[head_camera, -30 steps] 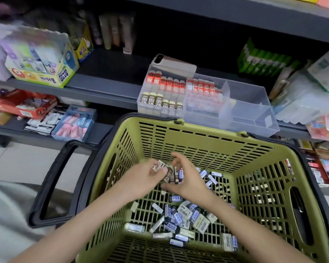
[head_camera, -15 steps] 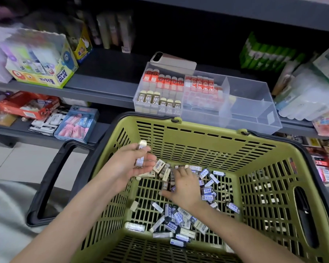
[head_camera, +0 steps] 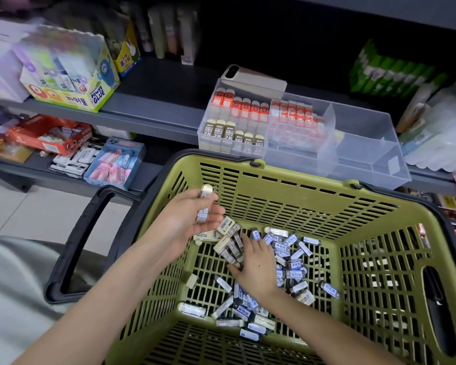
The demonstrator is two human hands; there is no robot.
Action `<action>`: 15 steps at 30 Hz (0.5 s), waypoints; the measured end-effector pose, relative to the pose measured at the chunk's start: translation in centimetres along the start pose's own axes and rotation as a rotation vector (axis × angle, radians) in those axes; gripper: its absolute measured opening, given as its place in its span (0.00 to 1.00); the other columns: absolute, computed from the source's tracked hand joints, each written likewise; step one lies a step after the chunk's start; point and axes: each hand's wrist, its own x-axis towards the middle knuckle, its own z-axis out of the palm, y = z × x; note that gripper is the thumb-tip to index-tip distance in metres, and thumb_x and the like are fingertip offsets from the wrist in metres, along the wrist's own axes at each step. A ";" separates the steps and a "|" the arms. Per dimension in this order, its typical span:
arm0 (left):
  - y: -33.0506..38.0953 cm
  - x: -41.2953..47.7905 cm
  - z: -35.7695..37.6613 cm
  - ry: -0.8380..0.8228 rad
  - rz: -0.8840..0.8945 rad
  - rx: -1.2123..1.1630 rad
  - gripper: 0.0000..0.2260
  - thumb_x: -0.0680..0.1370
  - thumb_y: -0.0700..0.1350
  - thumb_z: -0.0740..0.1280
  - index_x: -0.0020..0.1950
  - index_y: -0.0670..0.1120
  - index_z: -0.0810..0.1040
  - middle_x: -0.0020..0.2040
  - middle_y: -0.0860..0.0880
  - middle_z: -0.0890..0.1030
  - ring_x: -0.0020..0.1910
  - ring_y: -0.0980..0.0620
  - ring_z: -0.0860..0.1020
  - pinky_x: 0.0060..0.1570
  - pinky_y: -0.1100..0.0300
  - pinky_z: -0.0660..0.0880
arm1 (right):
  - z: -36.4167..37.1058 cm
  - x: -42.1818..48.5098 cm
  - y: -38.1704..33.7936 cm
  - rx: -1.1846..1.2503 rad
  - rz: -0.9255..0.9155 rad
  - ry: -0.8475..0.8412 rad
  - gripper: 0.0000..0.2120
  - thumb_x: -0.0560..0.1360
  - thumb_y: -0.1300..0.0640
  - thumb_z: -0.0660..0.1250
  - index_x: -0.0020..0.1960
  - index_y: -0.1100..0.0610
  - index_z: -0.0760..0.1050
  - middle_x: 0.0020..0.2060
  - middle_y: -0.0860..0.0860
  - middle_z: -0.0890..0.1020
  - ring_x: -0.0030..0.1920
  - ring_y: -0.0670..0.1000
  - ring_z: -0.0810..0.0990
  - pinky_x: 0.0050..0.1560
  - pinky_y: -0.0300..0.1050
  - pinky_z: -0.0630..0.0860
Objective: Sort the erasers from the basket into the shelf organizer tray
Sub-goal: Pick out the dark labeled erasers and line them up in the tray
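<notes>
The left hand point(head_camera: 187, 222) is cupping half-closed, palm up, at the left side of the olive basket point(head_camera: 287, 198). It is gripping several erasers point(head_camera: 204, 206), one standing upright under the thumb and others lying across the fingers. The right hand point(head_camera: 257, 270) is lying palm down inside the basket, its fingers loosely spread and touching a cluster of dark-sleeved erasers; whether it is pinching any cannot be told. More erasers, mostly blue-sleeved, are lying scattered over the basket floor around that wrist. The black handle point(head_camera: 71, 248) is folded out to the left. On the shelf point(head_camera: 148, 111) just beyond, the clear organizer tray point(head_camera: 369, 154) is holding upright rows of erasers in its left compartments, with a phone point(head_camera: 250, 76) lying behind it.
</notes>
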 end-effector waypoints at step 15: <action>-1.2 -0.4 1.0 -0.016 -0.179 -0.067 0.14 0.70 0.41 0.72 0.52 0.40 0.73 0.42 0.46 0.77 0.40 0.50 0.75 0.46 0.57 0.77 | -9.0 -1.4 -2.9 0.579 0.118 0.213 0.15 0.64 0.42 0.68 0.49 0.46 0.75 0.39 0.41 0.75 0.40 0.41 0.72 0.38 0.33 0.66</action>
